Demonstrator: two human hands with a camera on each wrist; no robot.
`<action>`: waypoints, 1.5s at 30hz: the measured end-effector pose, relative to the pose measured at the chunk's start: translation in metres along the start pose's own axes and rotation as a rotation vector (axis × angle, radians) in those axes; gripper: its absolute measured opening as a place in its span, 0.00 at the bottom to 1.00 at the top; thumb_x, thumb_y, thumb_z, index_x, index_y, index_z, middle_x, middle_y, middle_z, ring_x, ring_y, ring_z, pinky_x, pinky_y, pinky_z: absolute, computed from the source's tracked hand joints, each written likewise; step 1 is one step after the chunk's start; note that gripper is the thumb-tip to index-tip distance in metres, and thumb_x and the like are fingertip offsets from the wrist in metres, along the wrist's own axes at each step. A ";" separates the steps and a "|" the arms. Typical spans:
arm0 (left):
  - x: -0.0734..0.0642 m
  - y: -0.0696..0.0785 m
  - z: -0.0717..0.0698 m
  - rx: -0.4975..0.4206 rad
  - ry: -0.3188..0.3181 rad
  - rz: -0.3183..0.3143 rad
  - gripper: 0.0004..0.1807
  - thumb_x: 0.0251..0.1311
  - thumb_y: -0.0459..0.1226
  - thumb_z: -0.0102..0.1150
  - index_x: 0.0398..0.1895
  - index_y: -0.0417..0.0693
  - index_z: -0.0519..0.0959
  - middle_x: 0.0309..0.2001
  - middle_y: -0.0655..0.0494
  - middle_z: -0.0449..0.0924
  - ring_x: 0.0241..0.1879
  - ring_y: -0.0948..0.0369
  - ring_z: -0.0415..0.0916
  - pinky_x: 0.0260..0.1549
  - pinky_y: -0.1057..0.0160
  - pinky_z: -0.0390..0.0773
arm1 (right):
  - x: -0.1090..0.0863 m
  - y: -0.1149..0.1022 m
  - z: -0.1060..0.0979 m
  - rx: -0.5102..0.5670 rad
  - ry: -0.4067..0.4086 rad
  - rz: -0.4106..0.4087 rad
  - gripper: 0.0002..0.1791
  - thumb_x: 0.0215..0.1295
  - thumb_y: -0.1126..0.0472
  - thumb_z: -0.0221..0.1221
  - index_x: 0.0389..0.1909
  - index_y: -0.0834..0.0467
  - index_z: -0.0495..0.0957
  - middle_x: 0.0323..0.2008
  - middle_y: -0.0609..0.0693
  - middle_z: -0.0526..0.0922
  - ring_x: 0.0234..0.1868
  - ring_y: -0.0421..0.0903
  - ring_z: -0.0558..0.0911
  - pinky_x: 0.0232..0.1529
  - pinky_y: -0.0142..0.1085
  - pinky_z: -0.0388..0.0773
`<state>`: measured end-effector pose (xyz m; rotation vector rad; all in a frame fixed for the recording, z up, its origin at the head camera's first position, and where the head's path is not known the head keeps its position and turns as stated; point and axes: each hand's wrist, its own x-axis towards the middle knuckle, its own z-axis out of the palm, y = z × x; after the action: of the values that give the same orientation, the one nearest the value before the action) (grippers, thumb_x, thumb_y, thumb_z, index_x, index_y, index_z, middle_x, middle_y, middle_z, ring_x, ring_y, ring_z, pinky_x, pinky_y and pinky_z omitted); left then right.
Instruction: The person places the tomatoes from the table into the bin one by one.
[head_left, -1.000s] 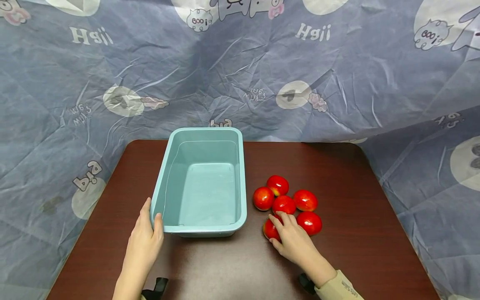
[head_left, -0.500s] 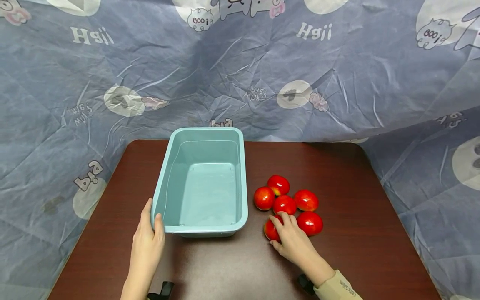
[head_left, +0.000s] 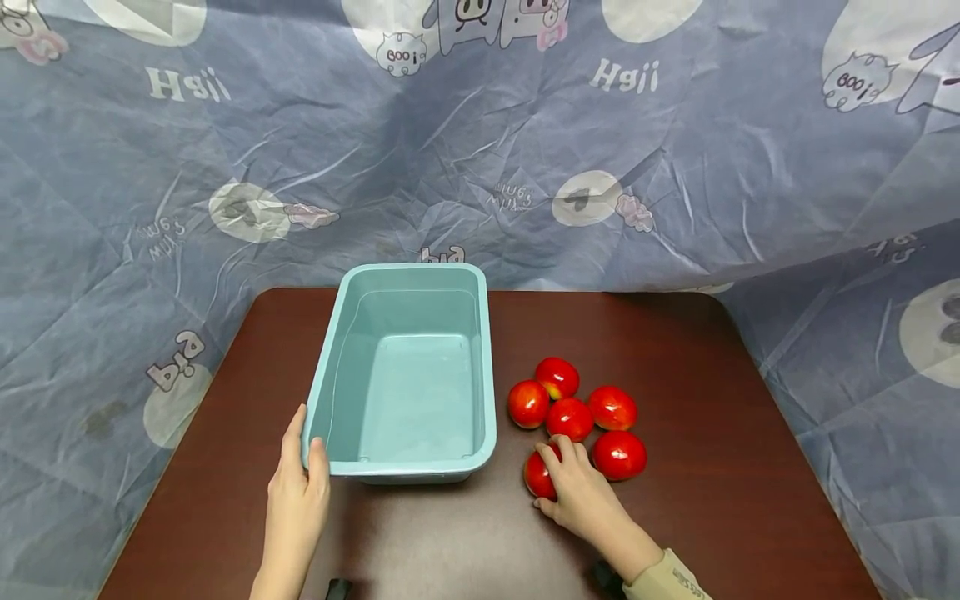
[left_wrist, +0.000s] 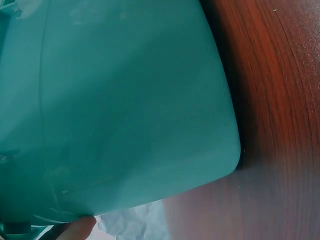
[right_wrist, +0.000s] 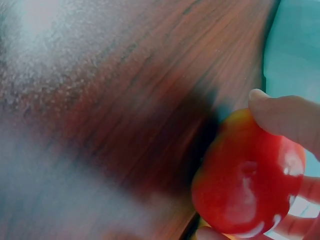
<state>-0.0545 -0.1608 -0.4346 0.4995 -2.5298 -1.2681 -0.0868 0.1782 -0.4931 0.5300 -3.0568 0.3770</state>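
My right hand (head_left: 585, 496) grips a red tomato (head_left: 540, 477) at the near side of a small group, thumb on one side and fingers on the other. The right wrist view shows this tomato (right_wrist: 245, 180) close up, glossy with a yellowish end. Several more tomatoes (head_left: 570, 419) lie just beyond, close together on the table. At the left, my left hand (head_left: 298, 492) holds the near left corner of a light teal plastic tub (head_left: 491, 375), its thumb at the front rim and fingers along the left side. Nothing lies in the tub. The tub's outer wall (left_wrist: 140, 110) fills much of the left wrist view.
The dark brown wooden table (head_left: 450, 550) has rounded far corners. A grey-blue printed cloth (head_left: 450, 150) hangs behind it and covers the sides. The tub stands left of the tomatoes, with a strip of tabletop between them.
The gripped tomato has shifted slightly toward me and left, away from the others. The head view has tilted up a little. My left hand stays at the tub's corner.
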 end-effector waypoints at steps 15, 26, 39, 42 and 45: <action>0.000 -0.005 0.001 -0.039 0.033 -0.008 0.28 0.75 0.45 0.37 0.77 0.69 0.55 0.66 0.42 0.72 0.53 0.43 0.77 0.48 0.41 0.71 | 0.003 -0.008 0.000 -0.036 0.060 -0.045 0.38 0.38 0.53 0.78 0.53 0.56 0.74 0.52 0.55 0.74 0.49 0.53 0.75 0.31 0.41 0.82; 0.004 -0.005 0.002 -0.065 0.043 -0.017 0.28 0.75 0.44 0.37 0.76 0.70 0.56 0.65 0.43 0.73 0.54 0.44 0.77 0.49 0.40 0.71 | 0.014 -0.014 -0.031 0.003 0.153 -0.071 0.36 0.38 0.52 0.77 0.52 0.54 0.74 0.51 0.50 0.75 0.48 0.49 0.74 0.32 0.37 0.81; -0.003 -0.008 0.005 -0.037 0.072 -0.031 0.27 0.74 0.42 0.39 0.75 0.68 0.59 0.56 0.43 0.80 0.36 0.52 0.76 0.40 0.50 0.73 | 0.029 -0.014 -0.065 0.058 0.183 -0.071 0.36 0.39 0.50 0.76 0.52 0.54 0.74 0.49 0.46 0.77 0.45 0.46 0.74 0.36 0.40 0.81; -0.003 -0.007 0.005 -0.034 0.086 -0.037 0.27 0.74 0.42 0.40 0.75 0.68 0.59 0.53 0.43 0.82 0.35 0.53 0.75 0.39 0.51 0.73 | 0.036 -0.014 -0.071 0.058 0.204 -0.091 0.36 0.40 0.50 0.75 0.53 0.54 0.74 0.50 0.46 0.78 0.45 0.46 0.74 0.36 0.41 0.81; -0.002 -0.007 0.006 -0.031 0.098 -0.032 0.27 0.73 0.42 0.40 0.75 0.68 0.60 0.53 0.42 0.81 0.35 0.52 0.75 0.38 0.50 0.73 | 0.043 -0.014 -0.078 0.066 0.226 -0.106 0.37 0.41 0.49 0.75 0.54 0.54 0.74 0.51 0.46 0.77 0.46 0.47 0.74 0.37 0.43 0.80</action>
<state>-0.0538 -0.1597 -0.4438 0.5833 -2.4273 -1.2599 -0.1247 0.1696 -0.4113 0.6044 -2.7948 0.4991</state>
